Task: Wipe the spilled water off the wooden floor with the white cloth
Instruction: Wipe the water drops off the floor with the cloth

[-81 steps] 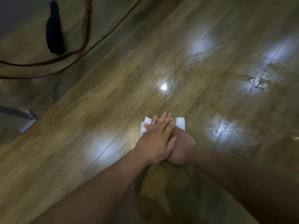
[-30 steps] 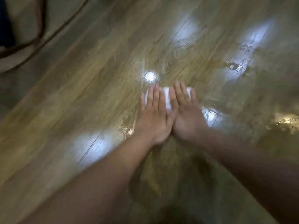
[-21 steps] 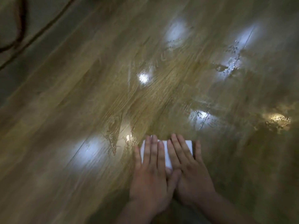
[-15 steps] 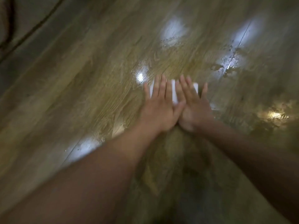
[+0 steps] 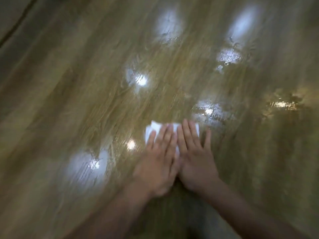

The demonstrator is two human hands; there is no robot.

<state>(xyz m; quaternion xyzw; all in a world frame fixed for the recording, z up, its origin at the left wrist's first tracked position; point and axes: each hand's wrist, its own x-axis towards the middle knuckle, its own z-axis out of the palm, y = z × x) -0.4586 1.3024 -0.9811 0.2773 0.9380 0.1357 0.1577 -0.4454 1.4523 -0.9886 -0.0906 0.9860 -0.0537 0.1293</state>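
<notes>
Two hands are what I see pressed flat on the white cloth [image 5: 152, 131], side by side with their inner edges touching. The left hand [image 5: 156, 163] covers the cloth's left part and the right hand [image 5: 196, 161] its right part. Fingers are straight and slightly spread, gripping nothing, and the right little finger rests just off the cloth's right edge. The cloth lies on the wooden floor [image 5: 69, 104], with only its far edge and left corner showing past the fingertips. Spilled water [image 5: 208, 111] glistens just beyond the cloth's right corner, with more wet sheen farther beyond it. Blur keeps me from tracing the puddle edges.
</notes>
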